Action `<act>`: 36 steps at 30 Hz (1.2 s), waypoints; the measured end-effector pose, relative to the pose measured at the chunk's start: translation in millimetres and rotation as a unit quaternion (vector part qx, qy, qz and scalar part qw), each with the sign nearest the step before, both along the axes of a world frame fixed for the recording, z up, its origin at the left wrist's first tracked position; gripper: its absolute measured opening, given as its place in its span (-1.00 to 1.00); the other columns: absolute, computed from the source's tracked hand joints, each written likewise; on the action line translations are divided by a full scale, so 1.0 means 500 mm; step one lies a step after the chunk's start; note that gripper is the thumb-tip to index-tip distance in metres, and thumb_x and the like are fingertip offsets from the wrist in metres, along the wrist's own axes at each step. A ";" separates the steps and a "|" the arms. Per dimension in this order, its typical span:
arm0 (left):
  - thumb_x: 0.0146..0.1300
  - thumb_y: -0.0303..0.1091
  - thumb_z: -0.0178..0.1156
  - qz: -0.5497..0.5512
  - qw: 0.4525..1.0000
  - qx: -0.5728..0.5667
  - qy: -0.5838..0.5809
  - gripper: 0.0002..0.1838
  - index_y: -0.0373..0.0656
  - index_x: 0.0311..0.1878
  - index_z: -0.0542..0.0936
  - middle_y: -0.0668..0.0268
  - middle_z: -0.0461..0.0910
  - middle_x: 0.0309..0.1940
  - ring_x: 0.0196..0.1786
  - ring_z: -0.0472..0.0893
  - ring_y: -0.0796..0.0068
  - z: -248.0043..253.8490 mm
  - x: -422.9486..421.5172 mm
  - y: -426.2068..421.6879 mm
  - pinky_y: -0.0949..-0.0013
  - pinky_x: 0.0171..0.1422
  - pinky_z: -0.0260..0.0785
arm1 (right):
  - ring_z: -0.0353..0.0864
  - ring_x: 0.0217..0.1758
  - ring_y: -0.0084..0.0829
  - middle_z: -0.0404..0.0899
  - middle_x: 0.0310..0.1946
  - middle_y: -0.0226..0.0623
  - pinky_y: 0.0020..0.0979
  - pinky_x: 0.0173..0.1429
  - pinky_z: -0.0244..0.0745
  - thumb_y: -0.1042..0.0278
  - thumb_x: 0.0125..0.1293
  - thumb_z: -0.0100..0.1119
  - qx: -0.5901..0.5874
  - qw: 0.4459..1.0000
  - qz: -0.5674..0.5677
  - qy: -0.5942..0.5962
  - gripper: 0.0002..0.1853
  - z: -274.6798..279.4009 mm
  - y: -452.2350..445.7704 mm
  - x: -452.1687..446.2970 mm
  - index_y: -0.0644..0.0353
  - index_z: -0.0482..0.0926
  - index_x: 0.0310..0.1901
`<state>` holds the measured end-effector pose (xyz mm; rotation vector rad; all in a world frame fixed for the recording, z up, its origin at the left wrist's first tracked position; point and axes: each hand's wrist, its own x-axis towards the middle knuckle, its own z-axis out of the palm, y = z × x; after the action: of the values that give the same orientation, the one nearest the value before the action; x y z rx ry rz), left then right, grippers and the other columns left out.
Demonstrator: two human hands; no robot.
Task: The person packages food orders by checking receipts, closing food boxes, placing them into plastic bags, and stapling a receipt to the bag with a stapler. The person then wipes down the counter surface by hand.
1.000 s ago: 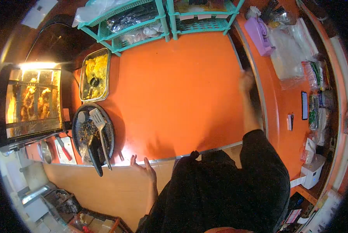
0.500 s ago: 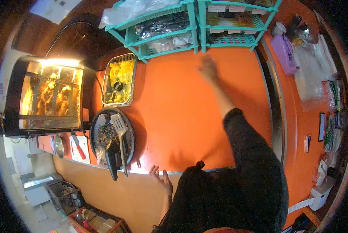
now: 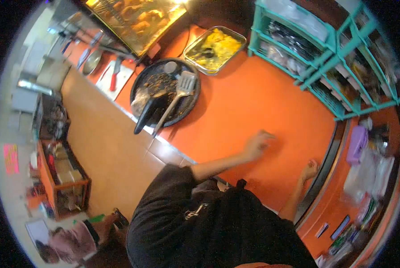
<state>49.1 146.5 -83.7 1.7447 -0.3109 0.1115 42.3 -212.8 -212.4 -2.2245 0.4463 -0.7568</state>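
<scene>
My left hand [image 3: 257, 147] is over the orange counter [image 3: 235, 102], slightly blurred, with its fingers loosely bent, a gap at the thumb and nothing visible in it. Farther right, near the dark gap at the counter's edge, my right hand [image 3: 310, 170] has its fingers curled in, and no object shows in it. Left of my hands is a round dark pan [image 3: 193, 100] with brown bits, a metal slotted spatula [image 3: 185, 85] and a black handle [image 3: 145, 117] across it. Behind the pan sits a metal tray [image 3: 201, 68] of yellow food.
Teal shelf racks [image 3: 304, 82] with bagged items stand at the back right. A lit glass cabinet [image 3: 139, 22] holds browned food. A red-handled knife [image 3: 113, 81] lies on a white board. A purple dispenser [image 3: 357, 144] is at right. Another person [image 3: 75, 241] is at the lower left.
The view has turned, moving the racks rightward. My left hand has come from the counter's front edge to over its surface. My right hand has moved back from near the racks toward the right-hand edge.
</scene>
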 end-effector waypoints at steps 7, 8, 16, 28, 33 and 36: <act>0.00 0.16 -0.02 -0.181 0.923 0.122 -0.317 -0.34 0.02 0.15 0.26 0.10 0.12 0.19 0.25 0.08 0.11 0.062 -0.033 -0.201 -0.01 0.26 -0.11 | 0.21 0.16 -0.20 0.24 0.07 -0.12 -0.16 0.21 0.09 -0.10 0.20 -0.19 0.534 0.801 0.260 0.077 -0.39 0.182 0.309 -0.037 0.22 0.16 0.13; -0.01 0.21 -0.04 -0.189 0.901 0.135 -0.366 -0.30 0.06 0.19 0.22 0.14 0.06 0.24 0.30 0.01 0.15 0.058 -0.028 -0.185 -0.03 0.28 -0.20 | 0.18 0.18 -0.20 0.21 0.10 -0.12 -0.15 0.24 0.04 -0.13 0.19 -0.20 0.586 0.737 0.336 0.020 -0.35 0.216 0.348 -0.040 0.21 0.09 0.17; 0.13 0.03 -0.06 0.242 0.859 0.434 -0.121 -0.38 -0.01 0.23 0.13 0.08 -0.10 0.28 0.33 -0.13 0.05 0.018 0.097 0.179 -0.30 0.19 -0.54 | 0.28 0.15 -0.27 0.33 0.05 -0.08 -0.29 0.22 0.11 -0.08 0.16 -0.06 0.375 0.746 0.404 0.374 -0.43 0.274 0.437 0.113 0.24 0.33 0.04; -0.04 -0.36 0.18 0.292 0.862 0.407 0.078 -0.42 -0.07 0.11 0.23 -0.03 0.03 0.16 0.25 -0.01 -0.01 -0.049 -0.362 0.222 -0.17 0.23 -0.25 | -0.09 0.33 -0.17 0.00 0.26 -0.15 -0.08 0.32 -0.24 -0.18 0.16 -0.21 -0.380 0.886 0.158 0.214 -0.34 0.092 0.076 0.466 0.15 0.18 0.17; -0.12 -0.40 0.21 0.381 0.762 0.474 0.224 -0.38 -0.06 0.08 0.23 0.08 0.05 0.16 0.26 0.00 0.06 -0.095 -0.506 0.227 -0.21 0.25 -0.32 | 0.14 0.21 -0.13 0.27 0.09 -0.11 -0.16 0.26 -0.03 0.00 0.19 -0.10 -0.321 0.946 0.007 0.043 -0.52 -0.131 -0.321 0.434 0.21 0.37 0.01; -0.14 -0.36 0.23 0.427 0.718 0.461 0.299 -0.38 -0.04 0.07 0.25 0.11 0.03 0.18 0.27 -0.03 0.09 -0.123 -0.592 0.240 -0.23 0.24 -0.34 | 0.30 0.07 -0.11 0.41 -0.05 -0.15 -0.13 0.16 0.11 0.03 0.16 -0.05 -0.076 0.920 -0.242 0.299 -0.62 -0.012 -0.262 0.336 0.15 0.48 -0.16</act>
<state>-246.9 266.6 -145.3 2.6591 1.1495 0.0412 210.2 -343.9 -218.6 -2.5017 1.3130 -0.3263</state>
